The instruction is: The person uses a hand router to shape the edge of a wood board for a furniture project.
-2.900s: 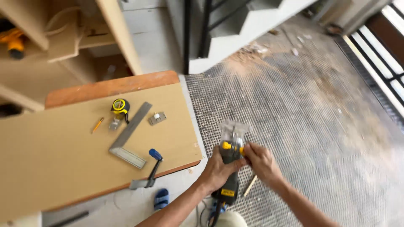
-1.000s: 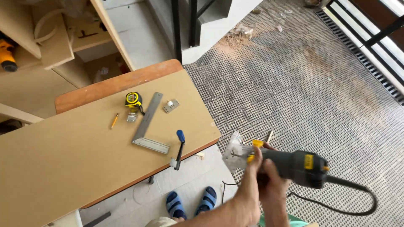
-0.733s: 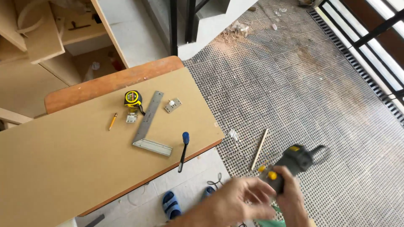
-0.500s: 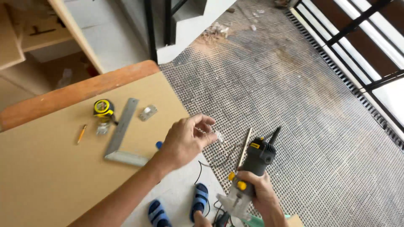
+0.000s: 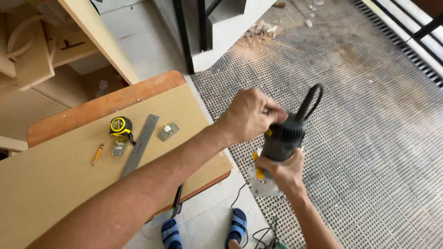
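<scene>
Head view is showing a yellow pencil [image 5: 97, 154], yellow-black tape measure [image 5: 121, 126] and steel square [image 5: 140, 145] lying left of the grip. Left hand [image 5: 249, 115] is pinching the dark grey corded router [image 5: 282, 138] top; right hand [image 5: 281, 171] is clasping its body beyond the board edge [image 5: 203, 182], over open mesh floor [image 5: 369, 138].

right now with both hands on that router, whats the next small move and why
Probably steady it first: the right hand grips the trim router from below, in mid-air off the board's edge, while the left hand pinches at its top by the cord. Finishing that top adjustment before lowering it seems safest.
</scene>
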